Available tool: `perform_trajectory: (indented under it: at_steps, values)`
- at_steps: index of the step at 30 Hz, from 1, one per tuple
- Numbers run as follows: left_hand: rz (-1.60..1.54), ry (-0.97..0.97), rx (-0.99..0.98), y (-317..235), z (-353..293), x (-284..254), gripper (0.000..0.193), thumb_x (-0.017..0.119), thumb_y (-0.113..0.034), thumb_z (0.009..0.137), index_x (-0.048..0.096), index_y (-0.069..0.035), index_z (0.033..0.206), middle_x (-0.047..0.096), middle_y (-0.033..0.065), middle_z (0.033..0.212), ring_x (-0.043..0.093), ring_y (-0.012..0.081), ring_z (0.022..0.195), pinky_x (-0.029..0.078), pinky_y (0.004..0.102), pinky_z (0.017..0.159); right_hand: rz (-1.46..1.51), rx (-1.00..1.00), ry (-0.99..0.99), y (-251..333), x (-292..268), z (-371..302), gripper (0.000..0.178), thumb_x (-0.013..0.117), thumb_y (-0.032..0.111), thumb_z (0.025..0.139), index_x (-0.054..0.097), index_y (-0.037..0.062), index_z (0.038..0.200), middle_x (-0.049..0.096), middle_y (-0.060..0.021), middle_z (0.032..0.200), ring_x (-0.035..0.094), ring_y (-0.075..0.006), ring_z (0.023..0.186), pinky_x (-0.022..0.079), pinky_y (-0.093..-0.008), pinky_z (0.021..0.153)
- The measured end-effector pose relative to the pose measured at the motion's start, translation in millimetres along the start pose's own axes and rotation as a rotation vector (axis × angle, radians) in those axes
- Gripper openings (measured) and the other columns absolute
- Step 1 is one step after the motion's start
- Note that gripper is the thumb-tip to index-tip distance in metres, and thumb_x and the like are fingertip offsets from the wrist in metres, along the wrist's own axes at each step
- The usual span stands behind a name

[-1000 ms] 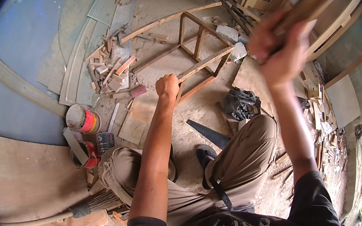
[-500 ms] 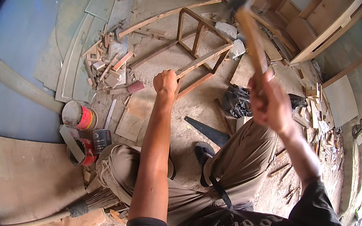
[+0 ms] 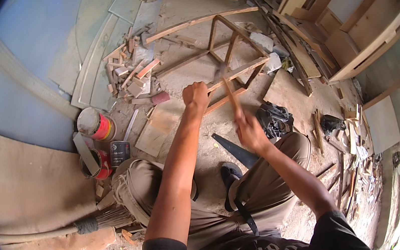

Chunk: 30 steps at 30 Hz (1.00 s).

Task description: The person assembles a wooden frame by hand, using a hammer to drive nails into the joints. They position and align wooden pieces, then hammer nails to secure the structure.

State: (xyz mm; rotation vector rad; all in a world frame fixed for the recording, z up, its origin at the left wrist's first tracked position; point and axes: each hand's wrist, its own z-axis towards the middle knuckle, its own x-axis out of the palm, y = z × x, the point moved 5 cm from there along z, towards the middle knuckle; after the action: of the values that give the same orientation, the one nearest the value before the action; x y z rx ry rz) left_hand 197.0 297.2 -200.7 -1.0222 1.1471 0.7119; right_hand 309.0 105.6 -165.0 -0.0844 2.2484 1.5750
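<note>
On a dusty workshop floor (image 3: 302, 96), the left hand (image 3: 195, 97) clenches a wooden frame (image 3: 231, 52); the right hand (image 3: 250, 131) grips a hammer (image 3: 229, 91) against it.

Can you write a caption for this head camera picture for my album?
Crouched on a scrap-strewn floor, a person swings a hammer with the right hand while the left hand steadies a wooden frame.
</note>
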Motion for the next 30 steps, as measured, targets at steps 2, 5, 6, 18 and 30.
perform_trajectory:
  at_steps: [2,5,6,18,30]
  values:
    - [0.0,-0.008,0.005,1.9,1.7,0.4,0.013,0.065,-0.006,0.077,0.074,-0.006,0.086,0.071,0.0184,0.086,0.071,0.0343,0.084,0.057,0.042,0.073,0.221,0.088,-0.038,-34.7,-7.7,-32.6,0.045,0.039,0.049,0.102,0.049,0.0067,0.088,0.042,0.0016,0.059,0.04,-0.0086,0.045,0.034,-0.0262,0.041]
    - [-0.006,-0.004,0.014,4.8,-10.1,0.3,0.012,0.064,-0.008,0.079,0.074,-0.005,0.085,0.072,0.0177,0.087,0.071,0.033,0.084,0.057,0.0411,0.073,0.302,0.275,-0.01,22.9,-37.2,-68.6,0.048,0.036,0.054,0.101,0.05,0.0088,0.092,0.035,0.0049,0.058,0.03,-0.0061,0.038,0.024,-0.0245,0.032]
    - [0.007,0.026,0.0,8.1,-3.5,-0.5,0.012,0.063,-0.01,0.081,0.074,-0.005,0.085,0.072,0.0168,0.087,0.072,0.0316,0.084,0.057,0.0402,0.072,0.289,0.209,-0.026,43.2,-51.6,-70.7,0.05,0.035,0.055,0.101,0.052,0.0083,0.094,0.036,0.0053,0.058,0.03,-0.0054,0.038,0.023,-0.0238,0.032]
    - [-0.012,0.035,-0.022,8.9,5.7,2.8,0.01,0.067,-0.008,0.077,0.073,-0.004,0.084,0.071,0.0191,0.087,0.071,0.0341,0.085,0.057,0.0413,0.075,0.487,-1.089,-0.287,288.1,-124.3,-75.6,0.055,0.03,0.054,0.101,0.052,0.0038,0.105,0.036,0.0004,0.061,0.033,-0.0105,0.047,0.027,-0.0277,0.042]
    - [0.004,0.093,0.008,13.6,0.7,5.6,0.012,0.066,-0.007,0.078,0.073,-0.003,0.087,0.071,0.0207,0.089,0.071,0.0349,0.085,0.058,0.0411,0.075,0.337,0.25,0.014,11.6,-13.8,-73.4,0.047,0.037,0.048,0.103,0.051,0.0037,0.097,0.039,0.0017,0.059,0.035,-0.0074,0.04,0.029,-0.0245,0.035]
